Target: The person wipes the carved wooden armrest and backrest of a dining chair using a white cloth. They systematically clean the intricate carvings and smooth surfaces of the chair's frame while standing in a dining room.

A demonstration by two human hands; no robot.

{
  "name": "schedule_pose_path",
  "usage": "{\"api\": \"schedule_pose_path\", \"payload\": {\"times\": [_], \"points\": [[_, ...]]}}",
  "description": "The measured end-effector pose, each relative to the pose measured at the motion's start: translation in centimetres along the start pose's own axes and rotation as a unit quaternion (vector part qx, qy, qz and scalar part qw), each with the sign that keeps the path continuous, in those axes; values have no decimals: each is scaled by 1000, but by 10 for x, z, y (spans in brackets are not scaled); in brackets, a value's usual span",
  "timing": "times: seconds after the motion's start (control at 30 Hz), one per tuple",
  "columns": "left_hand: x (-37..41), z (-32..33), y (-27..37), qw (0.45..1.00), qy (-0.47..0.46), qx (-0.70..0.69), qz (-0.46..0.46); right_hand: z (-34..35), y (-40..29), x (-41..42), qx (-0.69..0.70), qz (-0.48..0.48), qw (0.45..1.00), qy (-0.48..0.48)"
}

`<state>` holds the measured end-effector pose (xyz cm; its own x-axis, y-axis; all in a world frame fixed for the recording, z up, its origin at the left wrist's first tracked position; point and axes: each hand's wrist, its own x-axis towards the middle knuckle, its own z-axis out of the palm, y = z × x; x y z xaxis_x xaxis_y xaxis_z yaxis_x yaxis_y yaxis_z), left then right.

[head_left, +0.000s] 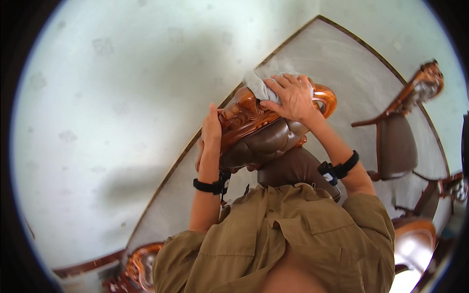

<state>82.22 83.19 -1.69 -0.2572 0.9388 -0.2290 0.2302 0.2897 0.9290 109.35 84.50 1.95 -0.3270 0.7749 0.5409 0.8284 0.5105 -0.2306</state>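
Note:
Right in front of me stands a chair whose carved, glossy wooden backrest frame surrounds tufted brown leather padding. My left hand grips the left side of that frame, its thumb pointing up. A light grey cloth drapes over the top of the frame. On it lies my right hand, fingers spread, pressing the cloth against the wood. A curved wooden scroll sticks out to the right of the cloth. The chair's brown seat shows between the backrest and my shirt.
Pale patterned wall meets the grey floor along a dark skirting strip. To the right is another carved chair. A glossy round-edged wooden table sits lower right; more carved furniture is at lower left.

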Motion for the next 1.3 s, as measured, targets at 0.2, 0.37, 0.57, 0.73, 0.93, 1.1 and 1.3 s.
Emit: {"api": "schedule_pose_path", "payload": {"times": [0.2, 0.37, 0.57, 0.73, 0.93, 1.1, 1.3], "points": [[-4, 11, 23, 982, 140, 125, -1, 18, 43, 57, 361, 42, 899, -242], [-2, 5, 14, 960, 221, 172, 5, 24, 22, 49, 296, 85, 937, -164], [-8, 14, 22, 958, 238, 160, 10, 16, 20, 43, 295, 53, 949, -96], [-15, 18, 37, 954, 246, 171, 25, 17, 24, 42, 311, 27, 948, -68], [-25, 18, 39, 950, 237, 205, -9, 16, 17, 37, 313, 17, 948, -60], [-20, 17, 38, 956, 203, 210, -28, 9, -10, 41, 217, -78, 972, 35], [-20, 16, 35, 956, 200, 213, 14, 35, 7, 82, 404, 145, 866, -255]]}}
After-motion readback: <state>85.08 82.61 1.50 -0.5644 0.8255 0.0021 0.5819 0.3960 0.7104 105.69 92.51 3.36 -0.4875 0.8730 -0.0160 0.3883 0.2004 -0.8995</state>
